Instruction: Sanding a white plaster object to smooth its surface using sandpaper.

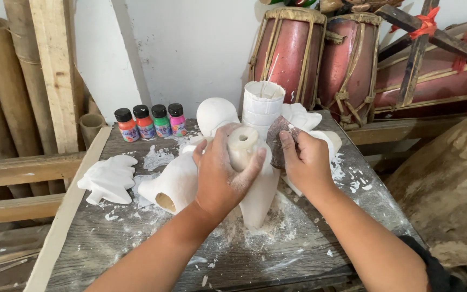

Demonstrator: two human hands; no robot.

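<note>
Left hand (220,176) wraps its fingers around the upright white plaster figure (255,184), long axis vertical; right hand (305,162) just beside it presses brown sandpaper (279,141) against it.

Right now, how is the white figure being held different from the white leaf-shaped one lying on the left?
The held plaster figure stands upright on the table, gripped by the left hand; the flat plaster piece lies down, untouched. The held figure is tall, rounded and has a hole at its top; the flat piece is low with lobed edges. The right hand presses a dark pad against the held figure only. Both are unpainted white.
</note>
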